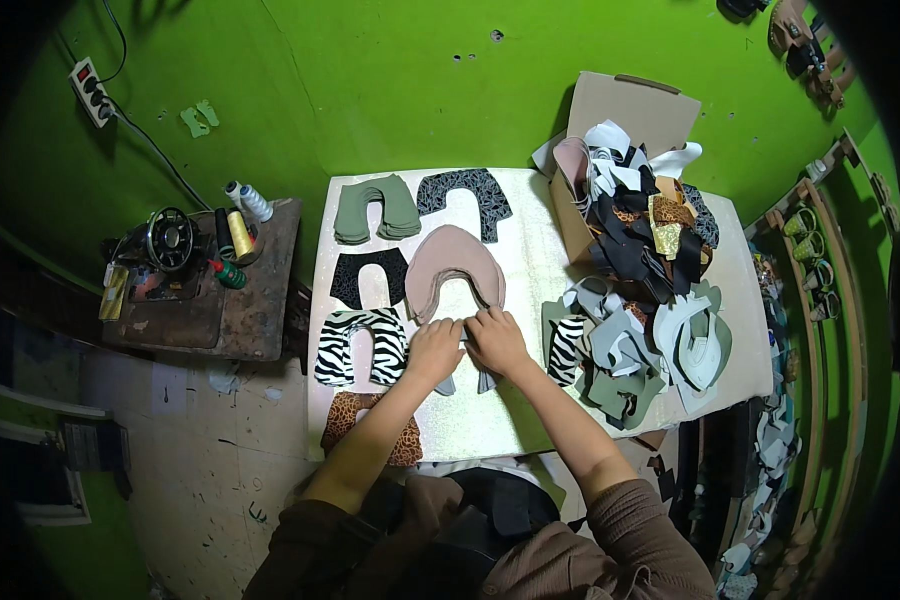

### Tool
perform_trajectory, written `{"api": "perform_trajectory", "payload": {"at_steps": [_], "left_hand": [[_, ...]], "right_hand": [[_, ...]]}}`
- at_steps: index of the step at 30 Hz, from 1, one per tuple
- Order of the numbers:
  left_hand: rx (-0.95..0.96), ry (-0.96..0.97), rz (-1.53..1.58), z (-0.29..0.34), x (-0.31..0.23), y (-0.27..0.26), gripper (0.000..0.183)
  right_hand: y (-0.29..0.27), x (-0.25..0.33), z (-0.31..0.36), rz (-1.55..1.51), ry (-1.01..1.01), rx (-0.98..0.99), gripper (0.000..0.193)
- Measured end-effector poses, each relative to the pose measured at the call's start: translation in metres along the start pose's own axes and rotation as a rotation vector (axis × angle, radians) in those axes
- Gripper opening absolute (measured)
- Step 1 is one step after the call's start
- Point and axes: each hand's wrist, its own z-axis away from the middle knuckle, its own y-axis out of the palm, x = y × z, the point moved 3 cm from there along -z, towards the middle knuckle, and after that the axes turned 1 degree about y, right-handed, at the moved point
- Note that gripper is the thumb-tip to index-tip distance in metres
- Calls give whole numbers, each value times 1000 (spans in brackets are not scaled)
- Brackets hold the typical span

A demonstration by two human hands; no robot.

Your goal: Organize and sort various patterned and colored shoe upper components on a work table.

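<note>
My left hand (437, 350) and my right hand (497, 342) are close together at the middle of the table, fingers closed on a grey cut piece (445, 387). Its two ends hang out below my hands; most of it is hidden under them. Just beyond my fingertips lies a stack of dusty-pink U-shaped cut pieces (453, 250). Left of my hands are zebra-print U-shaped pieces (332, 345), with black patterned ones (348, 285) above them. Leopard-print pieces (345, 412) lie partly behind my left forearm.
Olive-green pieces (395, 205) and grey-black patterned pieces (470, 190) lie along the far edge. A cardboard box (573, 215) overflows with scraps at the back right. Loose offcuts (625, 350) heap in front of it. A sewing machine (170, 250) stands on a side table at left.
</note>
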Motion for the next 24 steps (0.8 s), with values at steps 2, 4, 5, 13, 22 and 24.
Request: {"api": "perform_trajectory", "payload": {"at_steps": [2,4,5,13,22,24], "left_hand": [[32,11,-72,-4,2,1,34],[24,-11,-57,-3,7,4,28],[16,-30,-42,-3,9,6,22],[4,-47,-134,0,8,22,23],[-16,-126,-65,34,-15,14,61],[71,-174,-78,41,-10,24,67]], "right_hand": [[4,-5,-2,27,-16,-23,32],[1,-2,-3,49,-42,-47,29],[1,-1,-3,56,-37,-34,27],[6,7,3,104,10,-42,27],[1,22,37,-10,91,-105,53],[9,21,42,-10,112,-69,53]]}}
